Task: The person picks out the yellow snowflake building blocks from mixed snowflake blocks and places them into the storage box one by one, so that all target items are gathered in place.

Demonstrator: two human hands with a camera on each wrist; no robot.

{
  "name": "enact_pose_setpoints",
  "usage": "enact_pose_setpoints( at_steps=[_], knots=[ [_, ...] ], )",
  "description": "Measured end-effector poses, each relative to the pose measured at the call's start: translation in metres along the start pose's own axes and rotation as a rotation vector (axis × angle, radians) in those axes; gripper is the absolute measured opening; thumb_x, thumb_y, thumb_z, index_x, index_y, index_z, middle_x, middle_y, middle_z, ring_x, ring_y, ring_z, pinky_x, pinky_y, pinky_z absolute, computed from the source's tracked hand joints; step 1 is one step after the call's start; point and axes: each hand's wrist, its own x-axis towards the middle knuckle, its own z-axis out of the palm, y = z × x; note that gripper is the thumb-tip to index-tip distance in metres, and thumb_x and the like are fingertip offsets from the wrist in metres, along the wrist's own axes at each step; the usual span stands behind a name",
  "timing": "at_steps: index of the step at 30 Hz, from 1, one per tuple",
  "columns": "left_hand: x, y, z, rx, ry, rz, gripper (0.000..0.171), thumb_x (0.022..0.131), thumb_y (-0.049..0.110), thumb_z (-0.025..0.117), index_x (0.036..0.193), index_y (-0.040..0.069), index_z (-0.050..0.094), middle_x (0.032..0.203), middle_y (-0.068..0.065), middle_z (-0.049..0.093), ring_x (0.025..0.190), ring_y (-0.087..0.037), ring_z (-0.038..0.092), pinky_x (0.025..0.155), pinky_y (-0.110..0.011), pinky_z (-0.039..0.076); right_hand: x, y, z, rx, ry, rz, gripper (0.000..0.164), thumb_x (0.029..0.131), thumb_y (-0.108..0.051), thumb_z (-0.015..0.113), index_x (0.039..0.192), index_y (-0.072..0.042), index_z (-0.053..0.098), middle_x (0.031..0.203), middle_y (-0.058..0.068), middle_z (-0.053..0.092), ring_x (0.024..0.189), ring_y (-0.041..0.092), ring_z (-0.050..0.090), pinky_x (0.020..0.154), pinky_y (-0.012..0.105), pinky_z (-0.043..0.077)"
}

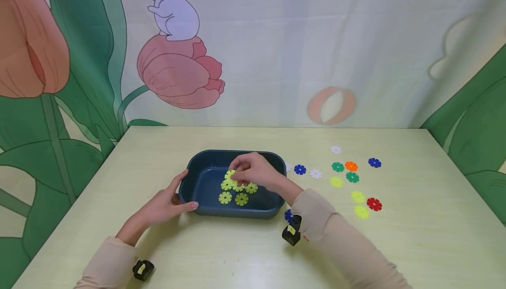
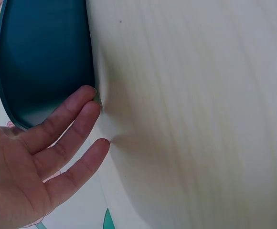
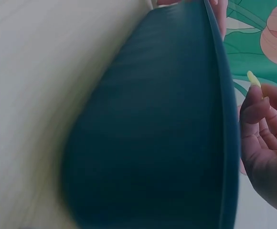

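Observation:
A dark blue plastic bin (image 1: 203,183) stands on the table with several yellow-green snowflake discs (image 1: 241,199) lying on its floor. My left hand (image 1: 161,205) touches the bin's left end, thumb at the front rim and index finger toward the back corner. In the left wrist view its other fingers (image 2: 74,143) are extended, with fingertips by the bin's outer wall. My right hand (image 1: 258,172) is over the middle of the bin. It pinches a yellow snowflake disc (image 3: 254,78) between thumb and index finger, raised above the rim in the right wrist view.
Right of the bin, loose discs lie scattered: blue (image 1: 374,162), white (image 1: 335,149), green (image 1: 352,177), orange (image 1: 351,166), red (image 1: 374,204) and yellow (image 1: 361,211). Another blue disc (image 1: 288,215) lies near the right sleeve. A printed curtain (image 1: 269,60) hangs behind the table.

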Motion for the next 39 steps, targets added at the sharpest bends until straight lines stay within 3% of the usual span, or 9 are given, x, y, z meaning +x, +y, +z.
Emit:
enact_pose_setpoints(
  at_steps=[6,13,17,26,33,39],
  knots=[
    [0.0,0.001,0.0,-0.012,-0.009,0.0,0.095,0.08,0.039,0.068,0.145,0.007,0.007,0.082,-0.007,0.064,0.074,-0.017,0.058,0.064,-0.033,0.042,0.013,-0.001,0.016,0.022,0.012,0.025,0.013,0.082,-0.003,0.065,0.095,0.001,0.064,0.068,0.01,0.062,0.073,0.041,0.06,0.063,0.041,0.051],
    [-0.002,0.001,-0.001,-0.032,-0.022,0.0,0.095,0.081,0.037,0.067,0.146,0.008,0.004,0.076,-0.006,0.064,0.068,-0.018,0.056,0.06,-0.033,0.039,0.027,0.001,0.032,0.057,0.008,0.033,0.013,0.082,-0.002,0.065,0.095,0.001,0.064,0.067,0.008,0.062,0.074,0.043,0.06,0.06,0.034,0.051],
    [-0.003,0.001,-0.001,-0.034,-0.021,-0.003,0.094,0.082,0.037,0.067,0.146,0.008,0.004,0.076,-0.006,0.064,0.069,-0.018,0.057,0.061,-0.033,0.039,0.034,0.005,0.041,0.067,0.016,0.045,0.012,0.082,-0.003,0.065,0.094,-0.001,0.065,0.066,0.009,0.063,0.073,0.042,0.061,0.061,0.037,0.051],
    [-0.002,0.002,0.0,-0.039,-0.023,0.001,0.094,0.082,0.036,0.067,0.145,0.006,0.005,0.075,-0.006,0.064,0.065,-0.018,0.054,0.058,-0.032,0.038,0.042,0.012,0.061,0.015,0.02,0.09,0.006,0.081,0.0,0.065,0.088,0.0,0.065,0.062,0.009,0.062,0.063,0.031,0.063,0.055,0.03,0.051],
    [-0.002,0.001,0.0,-0.035,-0.019,-0.003,0.094,0.082,0.036,0.067,0.146,0.007,0.004,0.075,-0.006,0.061,0.066,-0.018,0.053,0.056,-0.032,0.037,0.039,0.013,0.067,-0.041,-0.039,0.177,0.005,0.081,0.002,0.063,0.085,-0.001,0.066,0.068,0.006,0.062,0.056,0.018,0.061,0.055,0.027,0.05],
    [-0.001,0.0,0.0,-0.046,-0.022,-0.001,0.093,0.082,0.036,0.067,0.146,0.009,0.004,0.076,-0.006,0.06,0.067,-0.019,0.053,0.056,-0.032,0.037,0.037,0.016,0.069,-0.048,-0.044,0.193,0.008,0.08,0.006,0.061,0.084,0.001,0.066,0.07,0.009,0.063,0.056,0.018,0.061,0.055,0.028,0.051]
  ],
)
